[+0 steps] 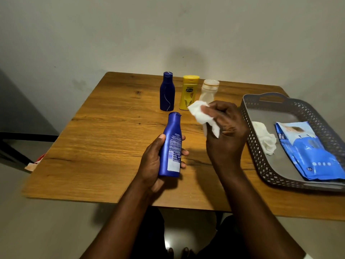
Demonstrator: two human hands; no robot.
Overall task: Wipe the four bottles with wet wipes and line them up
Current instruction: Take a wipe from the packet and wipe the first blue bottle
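1. A blue bottle point(171, 146) was held tilted above the table, label up.
2. A navy bottle point(167, 92), yellow bottle point(188, 93) and cream bottle point(208, 91) stood upright in a row.
3. A crumpled white wipe point(202, 114) was held beside the blue bottle.

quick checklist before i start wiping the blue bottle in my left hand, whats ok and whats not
1. Left hand grips the blue plastic lotion bottle: ok.
2. Right hand holds the white wet wipe: ok.
3. Wipe touching the held bottle: not ok, they are apart.
4. Wipe fresh and still damp: cannot tell.
5. Dark blue bottle, yellow bottle and cream bottle upright in a row at the back of the wooden table: ok.
6. Room in the row for a fourth bottle: cannot tell.
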